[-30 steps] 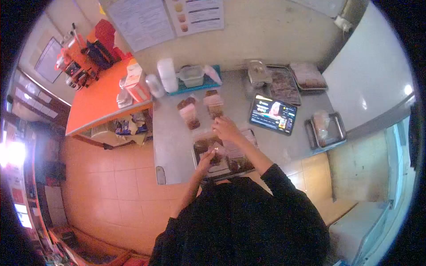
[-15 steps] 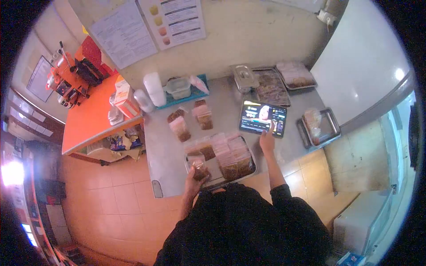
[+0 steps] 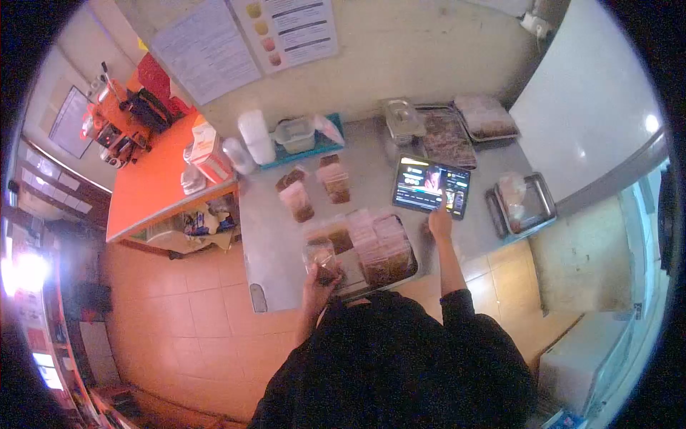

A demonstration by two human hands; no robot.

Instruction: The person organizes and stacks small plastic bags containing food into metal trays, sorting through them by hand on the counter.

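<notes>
The left hand (image 3: 319, 287) has its grip closed around a small clear plastic packet with brown contents (image 3: 321, 259), held over the left part of a shallow rectangular metal tray (image 3: 348, 292). In the right part of that tray lie rows of pale-topped packets with brown contents (image 3: 382, 247), pressed close against one another. The right hand (image 3: 441, 220) reaches up to a dark-framed tablet with a lit screen (image 3: 431, 187), a finger at the lower right of its screen; whether the fingertip touches the glass, and whether the rest of that grip is apart or together, I cannot tell.

The tablet lies on a grey metal bench (image 3: 275, 247), beyond the tray and to its right. Left of the tablet, two groups of brown-and-pale packets lie side by side on the bench: a left group (image 3: 295, 196) and a right group (image 3: 334, 180). Behind them, by the wall, a teal tray (image 3: 304, 152) carries a translucent plastic tub (image 3: 295, 134). Beyond the tablet stand a lidded metal container (image 3: 404, 121) and a metal tray of dark brown pieces (image 3: 446, 137), probably food, though the view is soft there. Near the bench's right end, a clear plastic bag (image 3: 512, 194) lies in a deeper metal tray (image 3: 549, 204).
</notes>
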